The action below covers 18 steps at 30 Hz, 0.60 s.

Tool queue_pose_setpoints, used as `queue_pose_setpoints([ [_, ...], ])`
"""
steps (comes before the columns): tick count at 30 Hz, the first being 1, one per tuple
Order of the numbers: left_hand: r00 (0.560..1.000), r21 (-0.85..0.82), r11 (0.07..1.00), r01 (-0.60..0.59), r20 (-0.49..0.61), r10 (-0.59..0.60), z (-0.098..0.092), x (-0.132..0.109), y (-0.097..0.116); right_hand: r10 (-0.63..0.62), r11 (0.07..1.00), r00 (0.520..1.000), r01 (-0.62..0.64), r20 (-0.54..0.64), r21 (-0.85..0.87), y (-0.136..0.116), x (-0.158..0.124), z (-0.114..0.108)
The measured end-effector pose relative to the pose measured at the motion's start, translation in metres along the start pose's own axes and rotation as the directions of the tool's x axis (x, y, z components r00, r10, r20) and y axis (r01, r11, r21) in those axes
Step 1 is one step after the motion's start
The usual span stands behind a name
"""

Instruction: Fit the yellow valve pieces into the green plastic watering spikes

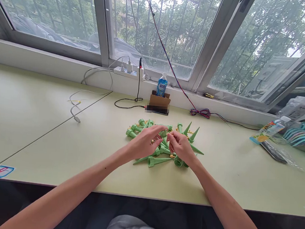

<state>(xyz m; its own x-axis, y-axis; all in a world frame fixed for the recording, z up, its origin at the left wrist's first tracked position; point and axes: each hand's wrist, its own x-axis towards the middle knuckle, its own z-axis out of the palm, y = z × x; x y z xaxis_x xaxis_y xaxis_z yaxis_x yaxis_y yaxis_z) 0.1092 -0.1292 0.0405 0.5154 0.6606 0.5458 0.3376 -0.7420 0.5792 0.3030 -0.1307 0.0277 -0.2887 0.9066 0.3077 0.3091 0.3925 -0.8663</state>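
Note:
A heap of several green plastic cone spikes (159,160) lies on the pale green table (59,145), with small yellow parts among them. My left hand (146,142) hovers over the heap, fingers pinched together at a green piece (163,132). My right hand (180,145) meets it from the right, fingers curled and pinched at the same spot. What exactly sits between the fingertips is mostly hidden.
A small cardboard box (159,101) with a blue-labelled bottle (162,85) stands at the back by the window. A power strip (128,72) and cables (75,107) lie at the back left. Another bottle (272,128), a remote (273,152) and coloured hangers (304,133) sit at the right.

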Motion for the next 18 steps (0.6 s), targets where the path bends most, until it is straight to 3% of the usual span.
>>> queue_pose_setpoints([
  [7,0.999,0.059,0.997,0.05,-0.025,-0.048,-0.0014,0.002,0.0033,0.06,0.981,0.997,-0.068,0.046,0.182,-0.0028,0.0004,0.0011],
  [18,0.996,0.107,0.99,0.088,-0.015,-0.087,-0.003,0.003,0.0037,0.087,0.953,0.99,-0.116,0.116,0.279,-0.0036,-0.0001,0.0029],
])
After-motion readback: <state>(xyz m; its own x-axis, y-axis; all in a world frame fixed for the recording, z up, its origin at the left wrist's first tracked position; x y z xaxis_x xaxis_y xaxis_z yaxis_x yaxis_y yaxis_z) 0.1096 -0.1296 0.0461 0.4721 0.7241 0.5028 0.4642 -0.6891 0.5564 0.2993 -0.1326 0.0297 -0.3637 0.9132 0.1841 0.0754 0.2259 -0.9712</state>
